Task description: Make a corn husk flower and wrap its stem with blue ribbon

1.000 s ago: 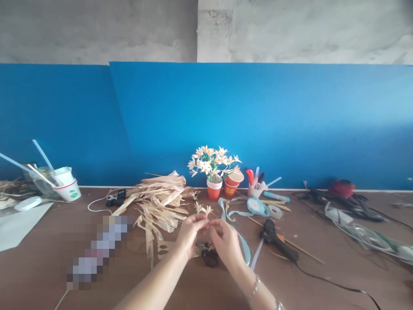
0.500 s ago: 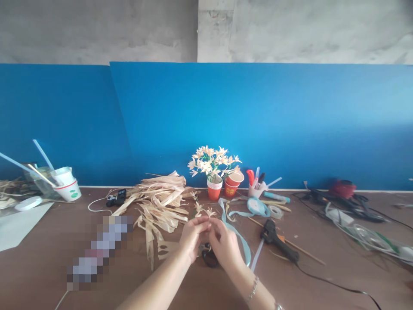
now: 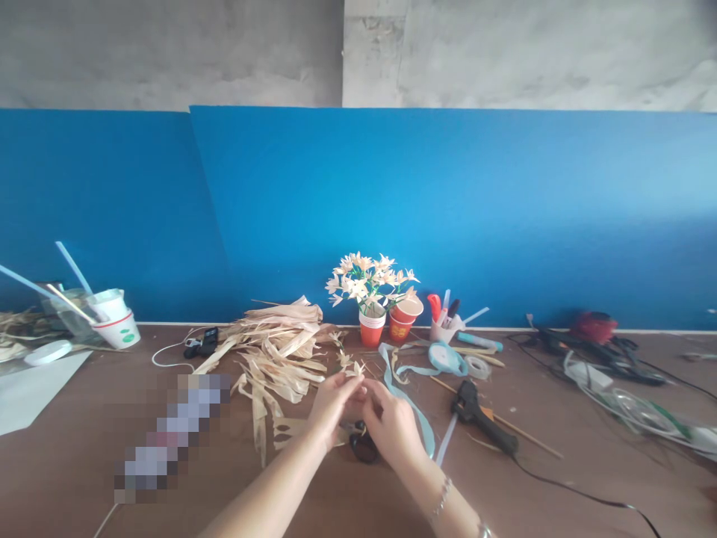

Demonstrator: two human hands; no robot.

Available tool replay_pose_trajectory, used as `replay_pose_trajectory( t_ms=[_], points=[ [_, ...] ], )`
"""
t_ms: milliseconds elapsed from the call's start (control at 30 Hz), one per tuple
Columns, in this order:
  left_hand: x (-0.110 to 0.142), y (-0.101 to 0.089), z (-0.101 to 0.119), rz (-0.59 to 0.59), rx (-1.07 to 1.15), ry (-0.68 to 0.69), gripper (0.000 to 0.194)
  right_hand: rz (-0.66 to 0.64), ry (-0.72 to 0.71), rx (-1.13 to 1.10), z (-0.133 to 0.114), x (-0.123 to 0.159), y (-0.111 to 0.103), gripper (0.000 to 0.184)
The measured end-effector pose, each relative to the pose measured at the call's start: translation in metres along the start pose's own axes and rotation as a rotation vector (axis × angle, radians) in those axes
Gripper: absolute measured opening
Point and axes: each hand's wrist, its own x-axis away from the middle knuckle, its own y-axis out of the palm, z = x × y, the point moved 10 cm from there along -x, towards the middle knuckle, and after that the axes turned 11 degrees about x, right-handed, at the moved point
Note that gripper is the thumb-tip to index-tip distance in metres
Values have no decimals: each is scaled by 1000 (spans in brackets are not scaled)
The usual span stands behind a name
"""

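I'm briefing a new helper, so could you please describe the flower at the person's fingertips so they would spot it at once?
On the brown table, before the blue partition, find the left hand and right hand meeting. There a small, pointed-petalled cream flower shows. Unlike the flower bunch in the red cup farther back, it is a single bloom at the hands.

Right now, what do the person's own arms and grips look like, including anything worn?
The left grip and right grip are bare, ungloved hands; no sleeve shows on the left forearm or right forearm. The right one wears a silvery bracelet; a second silvery piece is cut off at the edge.
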Motion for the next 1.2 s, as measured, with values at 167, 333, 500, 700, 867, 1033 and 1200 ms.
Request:
replay_pose_trajectory(
  t_ms=[167,333,500,700,867,1033,1200],
  points=[
    [-2,-6,-4,6,42,-15,27,9,-36,6,-2,1,1,36],
    [-2,-7,-11,34,191,-42,26,43,-44,-7,-5,1,-2,33],
    [0,-8,-19,73,315,-44,25,78,-50,-30,-8,4,-2,31],
    [2,-7,-10,61,249,59,30,115,-34,-121,-8,4,-5,29],
    [3,-3,-7,36,231,70,31,114,-5,-169,-5,4,-6,28],
    [5,-3,-8,54,255,83,30,99,-7,-166,-5,5,-2,26],
    [9,1,-11,53,272,79,32,123,41,-185,-1,5,-4,22]
  ],
)
